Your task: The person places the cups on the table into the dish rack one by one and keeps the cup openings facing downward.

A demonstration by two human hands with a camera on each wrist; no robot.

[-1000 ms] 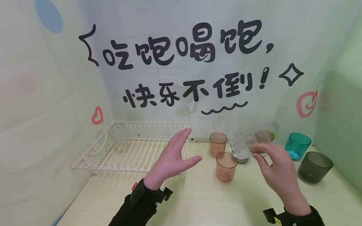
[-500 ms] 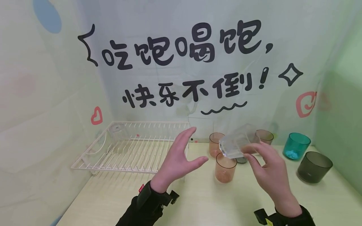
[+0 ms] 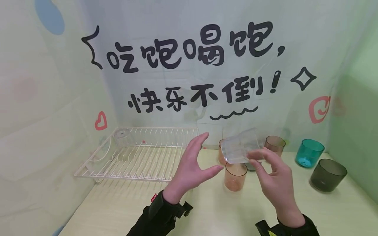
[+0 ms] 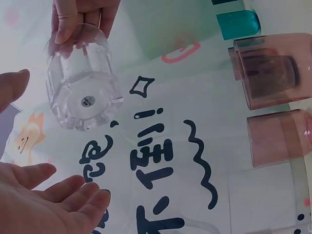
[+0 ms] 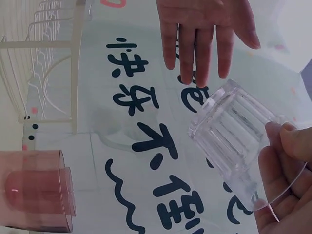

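My right hand [image 3: 274,178] pinches a clear glass [image 3: 240,146] at its rim, between thumb and fingers. Tilted on its side in the air, the glass has its thick faceted base pointing left; a small round label [image 4: 87,101] shows on the base in the left wrist view. To the left of the glass, my left hand [image 3: 192,168] holds nothing, its fingers extended and thumb spread apart. A gap separates its fingertips from the glass base in the right wrist view. Below the glass, a peach-tinted tumbler [image 3: 235,178] stands upright on the table.
A white wire dish rack [image 3: 124,178] stands at left, with a clear glass [image 3: 123,138] in its back corner. Another peach tumbler [image 3: 220,154] is partly hidden at the back. A brownish tumbler [image 3: 275,144], teal glass [image 3: 309,154] and dark grey glass [image 3: 328,176] stand at right.
My right hand has carried the clear glass left, from above the back cups toward my left hand. The left hand has shifted slightly right, closer to the glass.
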